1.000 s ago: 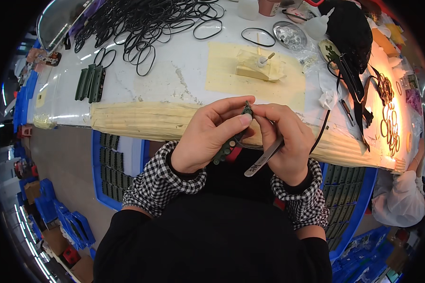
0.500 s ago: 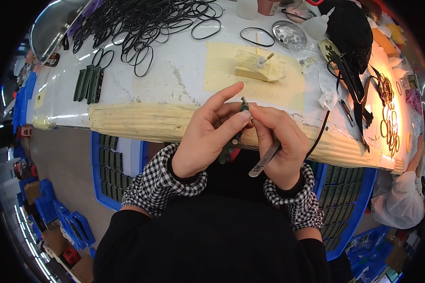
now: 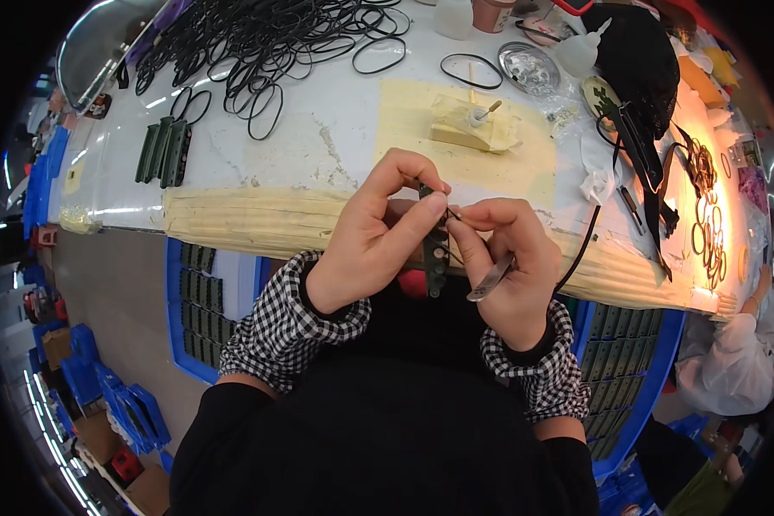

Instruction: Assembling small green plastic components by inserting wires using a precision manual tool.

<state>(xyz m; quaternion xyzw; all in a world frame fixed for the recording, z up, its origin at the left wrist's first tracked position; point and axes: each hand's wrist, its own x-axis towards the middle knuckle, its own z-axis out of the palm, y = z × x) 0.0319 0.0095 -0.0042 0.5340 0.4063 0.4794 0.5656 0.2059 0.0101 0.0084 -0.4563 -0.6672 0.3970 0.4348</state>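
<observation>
My left hand [image 3: 374, 236] pinches a narrow dark green part [image 3: 435, 262], whose lower end hangs below the fingers above my lap. Round details show along its face. Close on its right, my right hand [image 3: 516, 258] has thumb and forefinger pressed together at the part's edge, by a thin black strand [image 3: 453, 215]. Metal tweezers [image 3: 493, 279] are held in the same hand, their broad end sticking out toward me. What lies right between the fingertips is too small to make out.
A taped edge [image 3: 258, 219] borders the white table. On it lie black loops [image 3: 232, 39], green parts [image 3: 163, 153], a tape-wrapped block [image 3: 473, 125] with a small cup and stick, and a black cable [image 3: 586, 245]. Blue trays [image 3: 196, 368] stand below; another person's sleeve [image 3: 731, 365] is at right.
My left forefinger has bent down onto the green part, and more of that part shows below the hand. The tweezers have turned slightly. A dark strand now shows between the hands.
</observation>
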